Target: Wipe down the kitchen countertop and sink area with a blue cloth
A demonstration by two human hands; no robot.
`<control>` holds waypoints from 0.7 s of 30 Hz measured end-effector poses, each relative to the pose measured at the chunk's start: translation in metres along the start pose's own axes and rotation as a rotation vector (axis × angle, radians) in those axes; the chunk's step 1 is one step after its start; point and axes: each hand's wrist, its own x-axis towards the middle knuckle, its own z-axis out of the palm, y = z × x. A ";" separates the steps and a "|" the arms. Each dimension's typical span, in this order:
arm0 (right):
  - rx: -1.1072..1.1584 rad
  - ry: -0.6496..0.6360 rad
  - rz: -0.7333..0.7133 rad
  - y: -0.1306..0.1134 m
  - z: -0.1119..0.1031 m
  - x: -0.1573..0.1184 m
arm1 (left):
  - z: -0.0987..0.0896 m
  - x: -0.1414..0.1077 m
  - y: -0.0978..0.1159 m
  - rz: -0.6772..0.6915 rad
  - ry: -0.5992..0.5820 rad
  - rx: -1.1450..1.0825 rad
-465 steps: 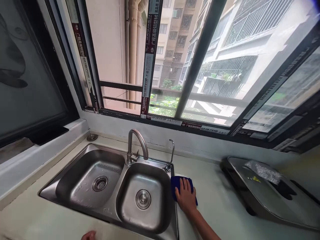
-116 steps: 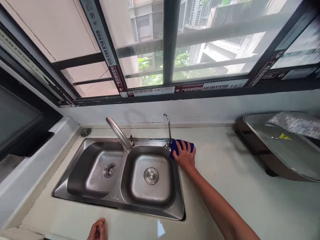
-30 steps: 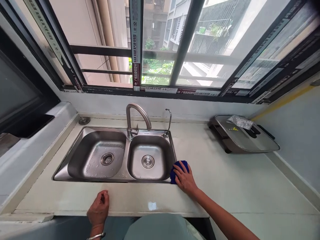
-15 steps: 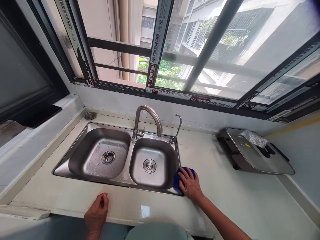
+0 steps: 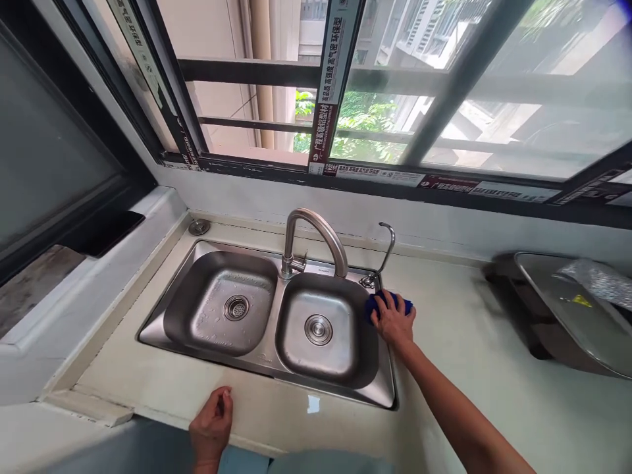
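Note:
My right hand point(image 5: 395, 321) presses a bunched blue cloth point(image 5: 371, 308) against the right rim of the steel double sink point(image 5: 267, 357), near its back right corner. The fingers curl over the cloth, hiding most of it. At the counter's front edge, my left hand point(image 5: 212, 421) is loosely curled with nothing visible in it, thumb and fingers close together. A curved faucet point(image 5: 318, 224) rises behind the sink's divider. The small thin spout point(image 5: 388, 247) stands just behind my right hand. Water drops dot the left basin point(image 5: 207, 329).
A dark appliance with a glass-like top point(image 5: 567, 322) and silvery wrap stands on the counter point(image 5: 444, 309) at right. A round metal cap point(image 5: 199, 227) sits in the back left corner. Dark-framed windows point(image 5: 326, 99) rise behind a low wall.
My right hand has slid the cloth back along the sink's right rim, from the front corner toward the thin spout. The view has shifted; my left hand keeps its curled pose.

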 end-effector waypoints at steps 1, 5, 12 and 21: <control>0.005 -0.006 0.006 0.000 0.003 0.007 | -0.001 0.000 0.001 -0.005 -0.005 -0.001; 0.027 -0.011 0.003 0.003 0.007 0.019 | -0.006 0.001 0.005 0.017 -0.007 -0.001; 0.042 0.054 -0.055 0.005 -0.006 -0.044 | -0.006 0.004 0.007 0.045 0.018 -0.006; 0.183 0.116 -0.052 -0.001 -0.025 -0.162 | -0.008 0.003 0.014 -0.026 -0.029 -0.027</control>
